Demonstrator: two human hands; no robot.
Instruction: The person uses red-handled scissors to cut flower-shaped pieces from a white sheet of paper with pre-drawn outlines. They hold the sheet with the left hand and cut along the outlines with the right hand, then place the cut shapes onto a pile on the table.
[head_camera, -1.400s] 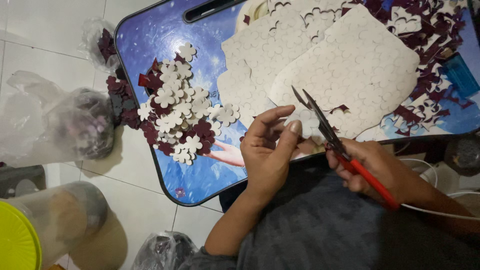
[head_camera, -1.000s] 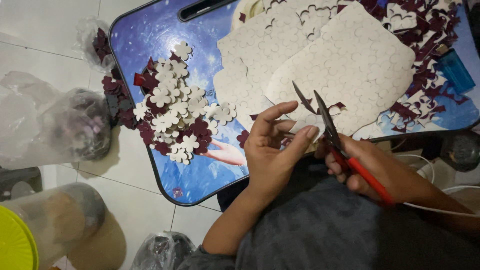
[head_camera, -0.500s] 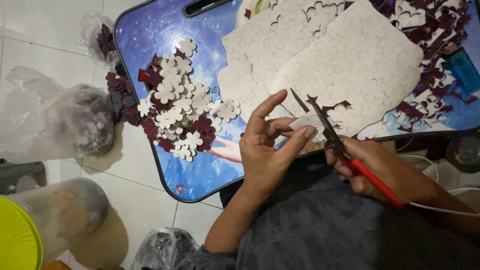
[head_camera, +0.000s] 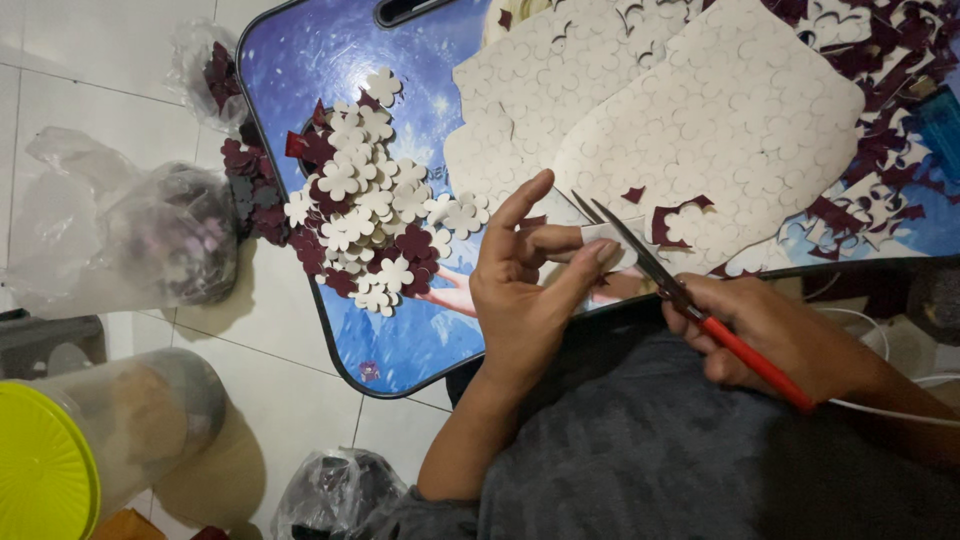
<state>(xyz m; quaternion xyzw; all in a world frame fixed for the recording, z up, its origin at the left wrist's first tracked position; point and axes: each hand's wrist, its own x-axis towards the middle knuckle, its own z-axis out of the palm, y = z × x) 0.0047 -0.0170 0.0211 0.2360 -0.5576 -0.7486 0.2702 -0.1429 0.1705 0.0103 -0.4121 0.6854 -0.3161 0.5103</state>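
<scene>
My left hand (head_camera: 525, 290) pinches a small white flower-shaped cutout (head_camera: 612, 238) between thumb and fingers, just over the near edge of a blue lap table (head_camera: 330, 60). My right hand (head_camera: 775, 335) grips red-handled scissors (head_camera: 690, 300), whose open blades point up-left at the cutout. On the table lie a pile of white and maroon flower cutouts (head_camera: 365, 215) and large white sheets (head_camera: 720, 130) stamped with flower outlines.
Maroon offcuts (head_camera: 880, 60) are strewn at the table's far right. On the white tiled floor to the left sit clear plastic bags (head_camera: 165, 240) of cutouts and a clear jar with a yellow-green lid (head_camera: 40, 470). A white cable (head_camera: 890, 415) runs by my right arm.
The left hand has turned the small white piece between its fingers and spread them slightly. The scissors have stayed at the piece with blades apart.
</scene>
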